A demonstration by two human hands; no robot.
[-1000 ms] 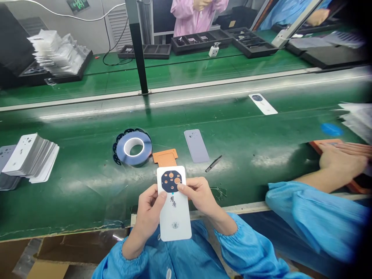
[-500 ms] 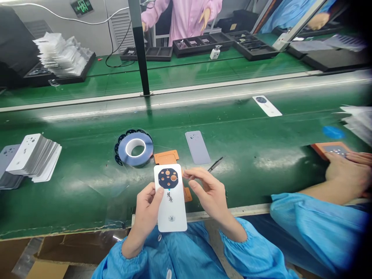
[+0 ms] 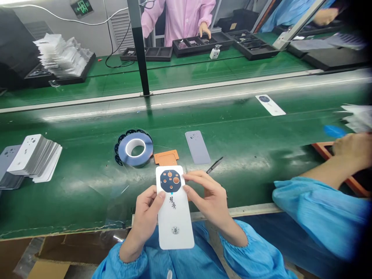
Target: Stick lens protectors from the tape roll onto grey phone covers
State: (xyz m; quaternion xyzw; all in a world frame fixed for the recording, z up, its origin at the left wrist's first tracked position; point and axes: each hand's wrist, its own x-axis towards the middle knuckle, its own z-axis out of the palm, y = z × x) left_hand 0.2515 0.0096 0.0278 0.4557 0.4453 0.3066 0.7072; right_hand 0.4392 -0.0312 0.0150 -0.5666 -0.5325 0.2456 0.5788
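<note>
My left hand (image 3: 147,207) grips a white phone back cover (image 3: 174,223) by its left edge, thumb on top. A dark sticker with cut-out holes sits round the camera area, with dark lettering below. My right hand (image 3: 207,193) has its thumb and fingertips at the cover's upper right edge, holding it there. Partly hidden behind the cover is an orange fixture (image 3: 166,157). Beyond it lie a roll of dark stickers on blue film (image 3: 122,149) and a greyish phone back cover (image 3: 197,146). Tweezers (image 3: 215,164) rest just past my right fingers.
Stacked white covers (image 3: 36,159) stand at the left beside grey ones (image 3: 10,164). Another white cover with a dark sticker (image 3: 270,105) lies on the green belt (image 3: 232,128). At the right, a co-worker's hand (image 3: 350,153) is over an orange frame (image 3: 321,149). Black trays (image 3: 158,54) line the far side.
The white cover has come lower and closer to me, and my right fingertips now meet its edge. At right, the co-worker's hand has lifted. The far white cover has shifted slightly right.
</note>
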